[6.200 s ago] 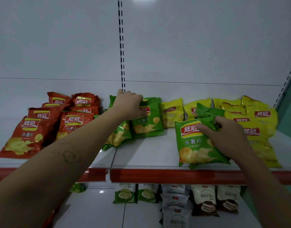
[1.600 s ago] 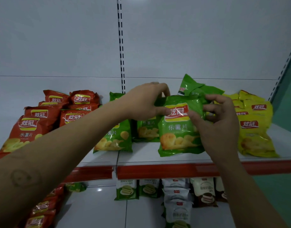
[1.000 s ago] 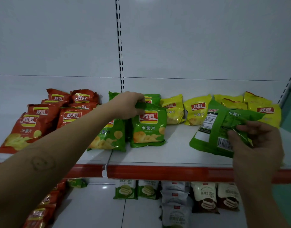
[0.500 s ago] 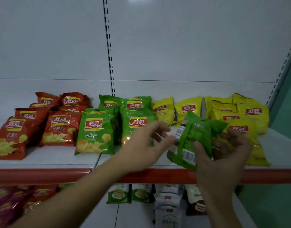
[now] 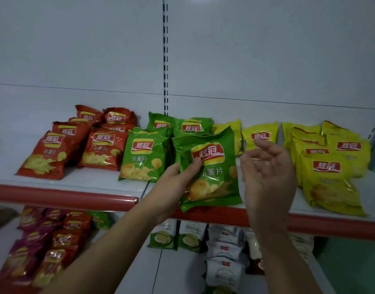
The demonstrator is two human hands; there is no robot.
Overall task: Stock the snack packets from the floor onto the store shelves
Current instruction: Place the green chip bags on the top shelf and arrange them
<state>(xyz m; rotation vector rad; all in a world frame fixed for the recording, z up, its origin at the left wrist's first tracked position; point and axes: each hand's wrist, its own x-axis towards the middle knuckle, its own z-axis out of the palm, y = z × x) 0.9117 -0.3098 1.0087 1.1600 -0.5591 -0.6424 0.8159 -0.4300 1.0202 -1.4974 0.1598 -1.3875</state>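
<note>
From the head camera, our left hand (image 5: 174, 183) gripped a green chip packet (image 5: 210, 172), thumb pressed on its front, holding it upright over the shelf's red front edge (image 5: 63, 197). At three o'clock from it, our right hand (image 5: 267, 177) hung empty, fingers loosely curled, just beside the packet. Green packets (image 5: 144, 155) stood at ten o'clock, yellow packets (image 5: 328, 177) at three.

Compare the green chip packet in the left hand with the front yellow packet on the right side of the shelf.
The green packet is held up by the left hand; the front yellow packet lies on the shelf, untouched. The green one stands nearly upright; the yellow one leans back on the yellow stack. Both carry the same red logo and show chips.
</note>
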